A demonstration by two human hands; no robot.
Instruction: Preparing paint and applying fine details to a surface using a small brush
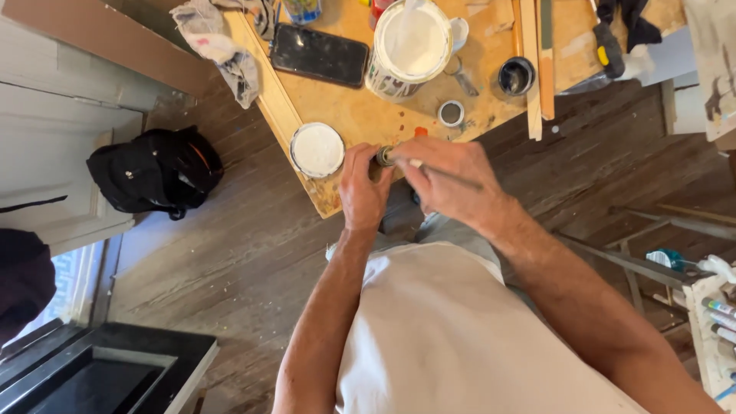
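Note:
My left hand (363,186) is wrapped around a small dark round container (384,156) at the near corner of a plywood table (349,111). My right hand (452,182) is closed on a thin brush (448,175), whose pale tip meets the container's rim. A round white paint lid (317,149) lies just left of my left hand. An open can of white paint (411,47) stands farther back on the table.
A black phone (319,55), a small grey ring cap (451,113), a dark open pot (515,77), wooden strips (539,69) and a paint-stained rag (222,46) lie on the table. A black backpack (156,170) sits on the wooden floor at left. Paint tubes (717,322) rest at right.

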